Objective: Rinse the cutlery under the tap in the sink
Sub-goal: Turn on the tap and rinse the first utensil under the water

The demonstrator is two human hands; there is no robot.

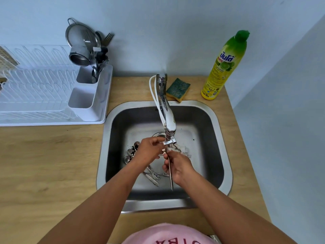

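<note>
The steel sink (218, 124) sits in the wooden counter, with the tap (168, 120) reaching over its middle. Water splashes just below the spout. My right hand (177, 166) grips the handle of a spoon (171, 178) whose head is up in the stream, the handle end pointing toward me. My left hand (149, 152) is at the spoon's head under the spout, fingers on it. Several dirty spoons (131, 153) and other cutlery handles (153, 176) lie on the sink floor to the left, partly hidden by my left forearm.
A white dish rack (44, 95) stands on the counter at the left; its caddy (91, 80) holds forks, spoons, a metal cup and a strainer. A green-yellow sponge (178, 89) lies behind the sink. A dish soap bottle (223, 66) stands at the back right.
</note>
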